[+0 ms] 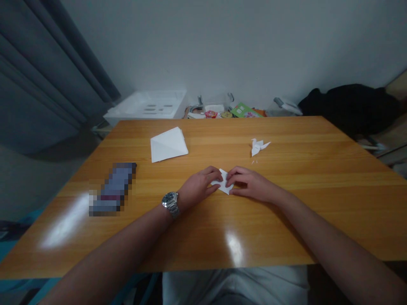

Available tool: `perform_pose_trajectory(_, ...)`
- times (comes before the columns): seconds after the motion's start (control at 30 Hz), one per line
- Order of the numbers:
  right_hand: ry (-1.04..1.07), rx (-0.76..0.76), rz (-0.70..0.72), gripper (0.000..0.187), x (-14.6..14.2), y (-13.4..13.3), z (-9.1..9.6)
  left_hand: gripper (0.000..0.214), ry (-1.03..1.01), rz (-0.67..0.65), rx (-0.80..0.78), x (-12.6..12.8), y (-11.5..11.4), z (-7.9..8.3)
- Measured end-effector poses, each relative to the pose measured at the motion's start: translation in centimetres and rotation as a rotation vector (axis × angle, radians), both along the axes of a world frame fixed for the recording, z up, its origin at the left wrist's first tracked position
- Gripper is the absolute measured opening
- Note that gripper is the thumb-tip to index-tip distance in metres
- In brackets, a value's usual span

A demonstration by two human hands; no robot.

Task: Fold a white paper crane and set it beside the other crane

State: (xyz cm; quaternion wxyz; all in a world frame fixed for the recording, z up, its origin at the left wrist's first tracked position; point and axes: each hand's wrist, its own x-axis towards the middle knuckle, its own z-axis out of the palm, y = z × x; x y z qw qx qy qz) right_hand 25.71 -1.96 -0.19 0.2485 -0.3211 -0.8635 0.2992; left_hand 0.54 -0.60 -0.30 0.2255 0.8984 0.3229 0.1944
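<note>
A small folded white paper (225, 184) lies on the wooden table (286, 220) at its middle. My left hand (199, 187), with a metal watch at the wrist, pinches the paper's left side with curled fingers. My right hand (251, 184) presses and pinches its right side. Both hands rest on the tabletop. A finished white paper crane (258, 146) stands further back, to the right of my hands, with tiny paper scraps beside it.
A stack of white paper sheets (168, 145) lies at the back left. A blurred dark flat object (112, 189) lies at the left. Behind the table are a white plastic box (149, 105), colourful packets (241, 111) and a black garment (349, 106).
</note>
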Motion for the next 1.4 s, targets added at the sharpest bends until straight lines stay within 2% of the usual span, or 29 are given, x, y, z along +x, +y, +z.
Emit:
perform_pose_trajectory(0.23,0.012,-0.011,0.028,0.010,-0.1,0.0,0.1,0.017,0.027,-0.015,0.019,-0.1,-0.1,0.3)
perform_pose_trajectory(0.4,0.021,-0.032,0.014,0.009,-0.2,0.0,0.2,0.021,0.044,-0.051,0.040,-0.1,-0.2,0.4)
perform_pose_trajectory(0.67,-0.020,-0.016,-0.033,0.014,-0.4,0.0,0.3,0.023,0.037,-0.031,0.048,0.1,-0.3,0.7)
perform_pose_trajectory(1.0,0.013,-0.053,-0.158,0.014,-0.7,-0.5,0.3,0.019,-0.011,0.045,0.047,0.6,-0.7,0.6)
perform_pose_trajectory(1.17,-0.001,-0.044,-0.166,0.014,-1.1,-0.7,0.3,0.022,-0.054,0.120,0.079,0.8,-0.4,0.0)
perform_pose_trajectory(1.3,-0.024,-0.015,-0.162,0.009,-1.3,-0.8,0.6,0.026,0.008,0.150,0.116,0.7,-0.1,0.0)
perform_pose_trajectory(1.4,-0.051,0.057,-0.157,0.026,-1.3,-0.6,0.5,0.024,0.040,0.141,0.107,0.6,-0.1,0.2)
